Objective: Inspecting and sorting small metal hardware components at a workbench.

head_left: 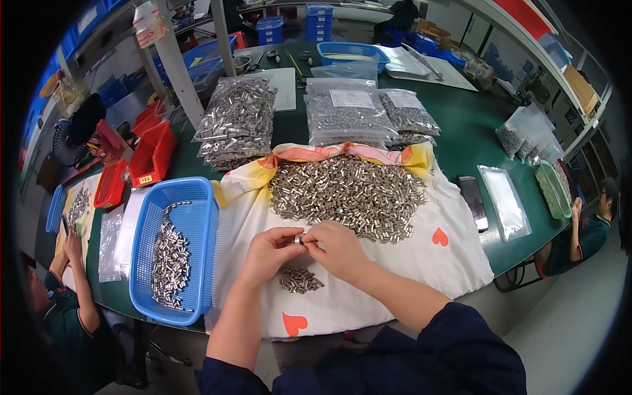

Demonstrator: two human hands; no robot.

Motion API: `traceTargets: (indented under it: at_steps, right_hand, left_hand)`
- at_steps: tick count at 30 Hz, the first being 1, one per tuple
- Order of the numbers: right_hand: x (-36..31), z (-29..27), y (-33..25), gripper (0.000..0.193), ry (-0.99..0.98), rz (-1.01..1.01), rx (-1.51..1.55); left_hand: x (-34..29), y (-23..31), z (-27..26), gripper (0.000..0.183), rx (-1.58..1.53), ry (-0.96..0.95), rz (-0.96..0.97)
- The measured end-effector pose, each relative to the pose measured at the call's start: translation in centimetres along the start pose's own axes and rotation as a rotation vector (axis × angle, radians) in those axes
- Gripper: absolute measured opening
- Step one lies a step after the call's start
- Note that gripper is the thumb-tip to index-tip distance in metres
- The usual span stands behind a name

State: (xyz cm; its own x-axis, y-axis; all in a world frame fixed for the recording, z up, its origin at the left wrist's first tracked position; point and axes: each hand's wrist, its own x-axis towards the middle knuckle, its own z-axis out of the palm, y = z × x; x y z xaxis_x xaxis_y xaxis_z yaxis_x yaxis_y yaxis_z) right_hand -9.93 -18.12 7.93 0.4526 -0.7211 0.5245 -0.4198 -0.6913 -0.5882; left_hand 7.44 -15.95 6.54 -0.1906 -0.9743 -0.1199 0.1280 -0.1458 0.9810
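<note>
My left hand [271, 253] pinches a small silver metal sleeve [299, 239] between thumb and fingertips. Against its other side, the fingers of my right hand [334, 245] are closed; whether they grip the same sleeve or another small part is hidden. Both hands are over a white cloth [388, 283] printed with red hearts. Just beyond them spreads a large heap of small metal sleeves [349, 194]. A smaller pile of metal sleeves [300, 279] lies below my hands, nearer to me.
To the left, a blue basket [209, 250] holds more metal parts. Bags of parts [349, 118] stand behind the heap. A phone [472, 203] and a clear plastic bag [503, 203] lie right. Red bins [152, 153] stand far left. Co-workers sit at both sides.
</note>
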Motion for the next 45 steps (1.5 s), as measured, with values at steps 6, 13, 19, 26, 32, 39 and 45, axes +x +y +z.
traceTargets:
  at_steps: [6, 13, 19, 26, 32, 39, 45]
  right_hand:
    - [0.4, -1.7, 0.1, 0.011, -0.302, 0.325, 0.374]
    - [0.3, -2.4, 1.1, 0.016, -0.197, 0.153, 0.05]
    - [0.7, 0.2, 4.4, 0.016, -0.043, -0.042, -0.428]
    - [1.1, -0.3, 5.0, 0.008, -0.019, -0.047, -0.398]
    - [0.5, -0.3, 4.9, 0.007, 0.016, -0.027, -0.4]
    - [0.9, -1.9, 4.2, 0.008, 0.088, 0.118, -0.153]
    - [0.1, -0.8, 2.5, 0.011, -0.294, -0.008, -0.24]
  left_hand:
    - [-0.9, 1.1, -0.5, 0.033, 0.0, -0.115, -0.101]
    - [-2.1, 1.6, 0.1, 0.034, 0.121, -0.187, -0.121]
    - [-1.4, 1.4, -0.5, 0.034, 0.376, -0.302, -0.104]
    - [-1.4, 1.7, -0.6, 0.031, 0.263, -0.29, -0.113]
    - [-1.5, 1.0, -0.4, 0.031, 0.295, -0.281, -0.093]
    - [-1.8, 1.7, -0.1, 0.031, 0.31, -0.269, -0.134]
    - [-1.3, 1.3, -0.2, 0.032, 0.225, -0.171, -0.111]
